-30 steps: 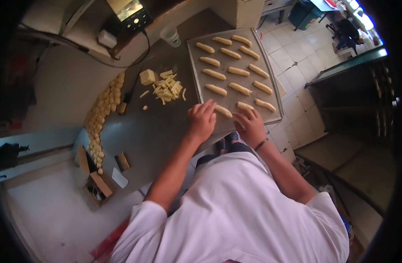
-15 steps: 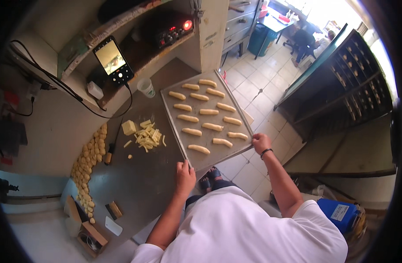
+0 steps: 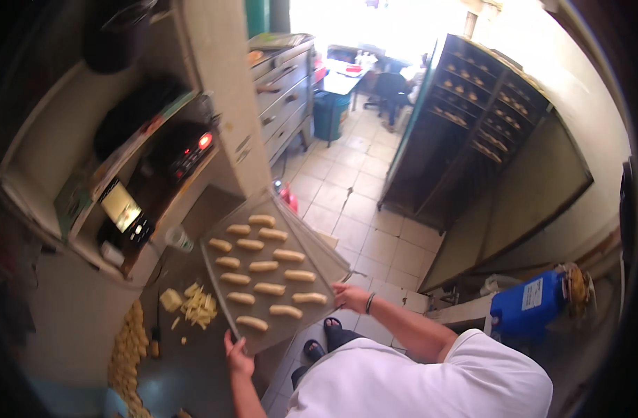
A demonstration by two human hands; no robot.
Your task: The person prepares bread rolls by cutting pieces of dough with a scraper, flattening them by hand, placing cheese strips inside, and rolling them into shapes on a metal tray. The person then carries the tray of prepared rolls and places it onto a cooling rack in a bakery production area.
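A metal baking tray (image 3: 277,336) carries several pale, finger-shaped dough rolls (image 3: 264,266) in slanting rows. My left hand (image 3: 239,354) grips its near left corner, and my right hand (image 3: 351,297) holds the right edge. The tray is tilted in view, its far end by the wall post. A second flat sheet (image 3: 319,240) shows past its right side. To the left on the metal worktop (image 3: 193,376) lie a pale yellow block (image 3: 170,300), a pile of cut yellow sticks (image 3: 199,306), a dark-handled knife (image 3: 155,343) and a long heap of small dough balls (image 3: 127,348).
A tall dark rack (image 3: 465,111) with loaded trays stands ahead on the right, across the tiled floor (image 3: 360,209). Steel drawers (image 3: 284,97) stand beyond the post. A phone (image 3: 124,209), a cup (image 3: 179,239) and a blue container (image 3: 528,306) are nearby. A person (image 3: 418,76) sits far back.
My view has swung to the right and up, so the rack shows more fully. Both hands still hold the tray, which now sits lower and further left in view.
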